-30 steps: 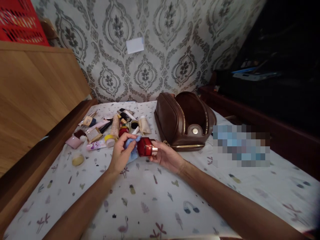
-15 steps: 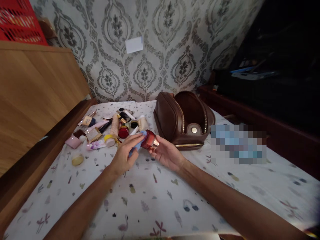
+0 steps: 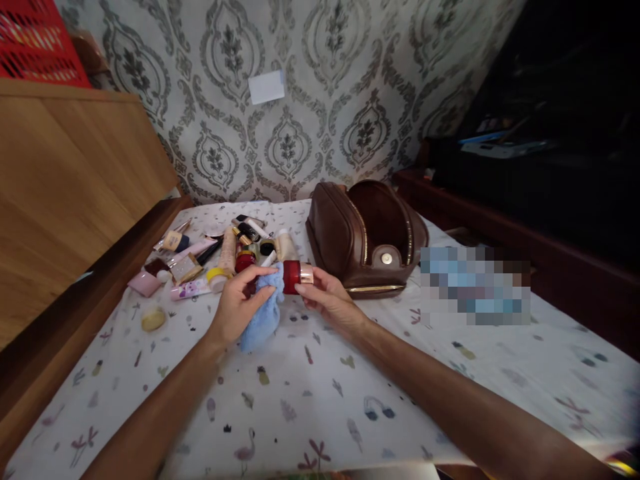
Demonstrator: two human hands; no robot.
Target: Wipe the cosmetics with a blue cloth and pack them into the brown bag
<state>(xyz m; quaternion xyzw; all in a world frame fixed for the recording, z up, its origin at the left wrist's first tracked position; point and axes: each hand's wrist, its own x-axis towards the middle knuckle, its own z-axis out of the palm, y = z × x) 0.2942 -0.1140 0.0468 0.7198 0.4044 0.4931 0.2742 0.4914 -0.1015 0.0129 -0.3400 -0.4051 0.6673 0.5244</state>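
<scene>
My right hand [image 3: 325, 300] grips a small red jar with a gold rim [image 3: 296, 276], held on its side above the bed. My left hand [image 3: 239, 303] is closed on a light blue cloth [image 3: 260, 317] and presses it against the jar's left end. The cloth hangs down from my fingers towards the sheet. An open brown leather toiletry bag [image 3: 367, 237] stands just behind and to the right of the jar.
Several cosmetics lie in a pile [image 3: 210, 257] on the printed white sheet [image 3: 310, 393] behind my left hand, with a small yellow round item [image 3: 153, 319] apart at the left. A wooden headboard [image 3: 75, 180] rises at the left, a dark wooden bed edge [image 3: 500, 240] at the right.
The jar has turned in my right hand and shifted slightly up. The blue cloth, bunched behind the jar before, now hangs lower from my left hand.
</scene>
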